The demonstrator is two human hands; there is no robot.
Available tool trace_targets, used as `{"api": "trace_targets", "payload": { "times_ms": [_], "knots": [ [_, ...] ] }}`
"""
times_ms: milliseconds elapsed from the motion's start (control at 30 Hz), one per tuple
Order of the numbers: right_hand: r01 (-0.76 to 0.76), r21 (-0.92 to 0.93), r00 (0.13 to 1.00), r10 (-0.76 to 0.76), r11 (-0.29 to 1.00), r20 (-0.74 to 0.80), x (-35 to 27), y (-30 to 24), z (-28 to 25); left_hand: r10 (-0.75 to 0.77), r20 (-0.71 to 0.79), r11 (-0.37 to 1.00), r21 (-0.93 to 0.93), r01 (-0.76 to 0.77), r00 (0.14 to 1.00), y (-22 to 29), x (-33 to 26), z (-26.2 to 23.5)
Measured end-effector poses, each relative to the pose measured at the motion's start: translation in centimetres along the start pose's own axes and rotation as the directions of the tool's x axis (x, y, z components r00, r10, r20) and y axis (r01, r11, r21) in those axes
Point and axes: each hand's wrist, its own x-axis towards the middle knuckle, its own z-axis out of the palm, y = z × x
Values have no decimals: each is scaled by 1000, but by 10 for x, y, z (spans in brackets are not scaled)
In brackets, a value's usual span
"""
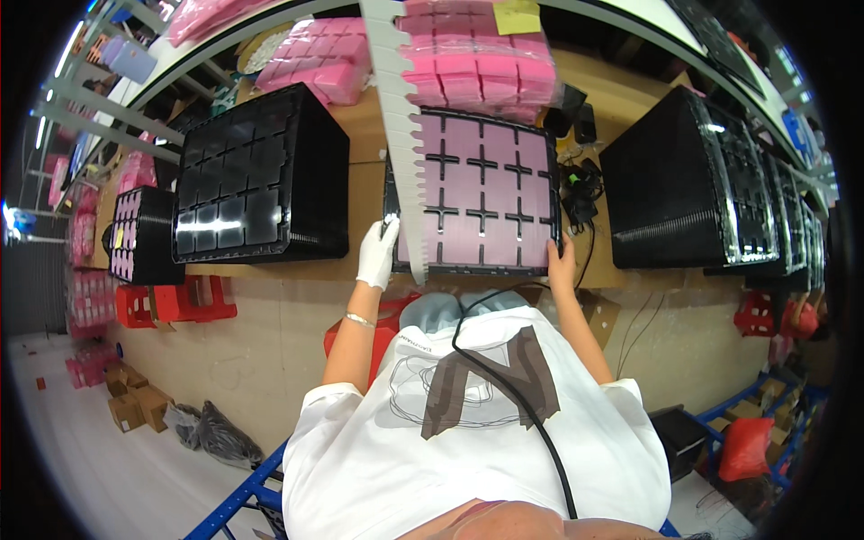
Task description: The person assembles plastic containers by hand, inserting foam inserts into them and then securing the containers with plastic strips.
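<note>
A black plastic tray (417,269) lies on the table in front of me, its compartments filled with flat lilac pieces (463,191). My left hand (376,254), in a white glove, closes on the tray's left edge near the front corner. At the front right corner, my bare right hand (562,263) grips the tray's edge, partly hidden by it. A pale strip with a toothed edge (404,144) runs down across the view and covers part of the tray's left side.
Tall stacks of black trays stand at the left (319,171) and right (661,180). Behind the tray sit bagged pink pieces (477,67) with a yellow note (517,16). A cluster of black cables (580,193) lies to its right. Red stools (193,299) stand below the table.
</note>
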Motion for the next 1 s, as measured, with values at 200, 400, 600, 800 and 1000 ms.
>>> {"api": "trace_targets", "payload": {
  "times_ms": [200,400,600,800,1000],
  "knots": [
    [66,62,977,-52,996,-207,5,-20,-18,298,-350,937,285,-202,888,132,-72,-76],
    [54,181,988,-27,982,-151,23,-19,-24,481,-849,850,390,-353,219,209,-177,-211],
    [33,339,986,25,940,-166,33,-59,-4,708,-692,698,716,10,141,226,-175,-166],
    [39,304,995,-11,952,-95,37,-58,8,940,-62,98,991,-92,336,188,-64,-110],
    [27,325,998,-5,945,-67,24,-50,16,884,-52,57,998,4,466,95,16,-123]
  ]
}}
